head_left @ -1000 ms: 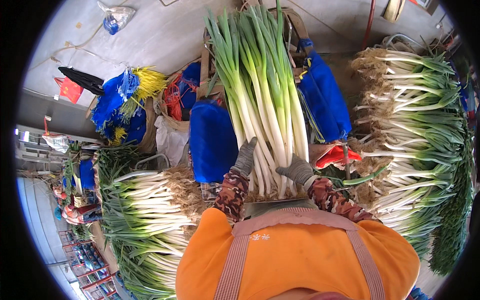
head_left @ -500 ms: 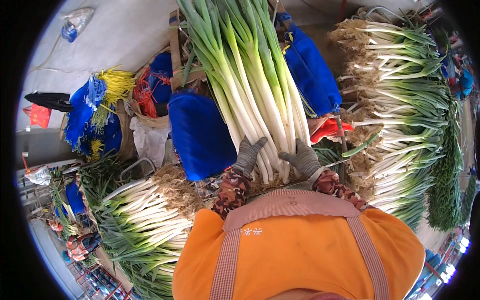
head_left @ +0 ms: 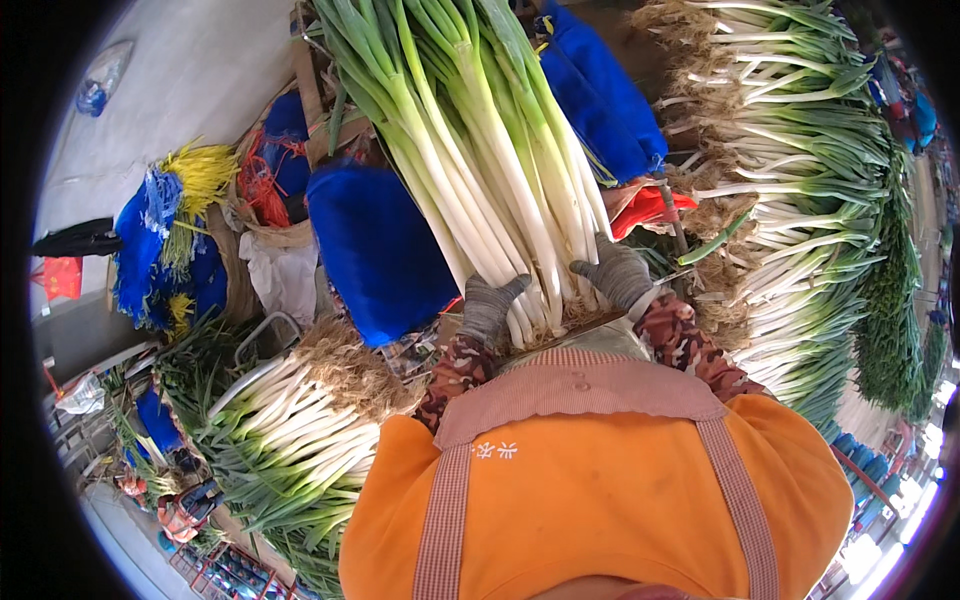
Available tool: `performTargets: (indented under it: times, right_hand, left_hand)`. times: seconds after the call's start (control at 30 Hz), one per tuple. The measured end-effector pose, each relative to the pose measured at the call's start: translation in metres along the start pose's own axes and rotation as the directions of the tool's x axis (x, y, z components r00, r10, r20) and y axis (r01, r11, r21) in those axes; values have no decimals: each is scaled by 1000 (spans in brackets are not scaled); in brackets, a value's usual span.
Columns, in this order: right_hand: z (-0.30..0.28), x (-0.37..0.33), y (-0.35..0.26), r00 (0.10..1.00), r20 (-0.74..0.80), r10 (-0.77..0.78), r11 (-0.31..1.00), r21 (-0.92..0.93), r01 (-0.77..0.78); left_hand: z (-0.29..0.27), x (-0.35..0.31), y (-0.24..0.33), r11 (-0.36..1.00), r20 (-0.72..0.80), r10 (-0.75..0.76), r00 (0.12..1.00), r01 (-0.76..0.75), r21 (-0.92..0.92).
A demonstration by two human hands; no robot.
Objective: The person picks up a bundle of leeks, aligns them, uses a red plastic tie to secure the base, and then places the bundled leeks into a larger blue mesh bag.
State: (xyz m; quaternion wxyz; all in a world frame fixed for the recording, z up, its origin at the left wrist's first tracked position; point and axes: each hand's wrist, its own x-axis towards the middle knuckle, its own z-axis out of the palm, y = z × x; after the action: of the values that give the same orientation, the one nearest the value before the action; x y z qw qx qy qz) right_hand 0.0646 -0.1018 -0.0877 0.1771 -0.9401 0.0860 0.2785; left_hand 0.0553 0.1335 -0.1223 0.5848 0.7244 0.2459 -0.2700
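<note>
A big bundle of leeks (head_left: 515, 195) lies in front of me, white ends toward my body and green leaves pointing away. My left hand (head_left: 490, 308), in a grey knit glove, is closed around the bundle's left side near the root ends, its thumb lying across the stalks. On the opposite side, my right hand (head_left: 617, 275), gloved alike, grips the lower stalks with its thumb over them. The fingers of both hands are partly hidden behind the leeks. The trimmed root ends rest close to the brim of my apron.
Blue padded cloths (head_left: 378, 255) flank the bundle. A tall stack of untrimmed leeks (head_left: 800, 210) stands at the right, roots inward; another leek pile (head_left: 300, 425) lies at lower left. Blue and yellow ties (head_left: 180, 225) hang at the left. A red cloth (head_left: 645, 207) sits beyond my right hand.
The view has shifted, so the surroundings appear higher and farther left. My right hand has slid slightly forward along the bundle's side. Both hands still hold the leeks.
</note>
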Motion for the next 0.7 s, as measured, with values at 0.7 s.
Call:
performTargets:
  times: [0.7]
  right_hand:
    - [11,15,-33,960,21,-278,956,106,274]
  left_hand:
    - [28,-28,-49,951,-125,270,955,-244,192]
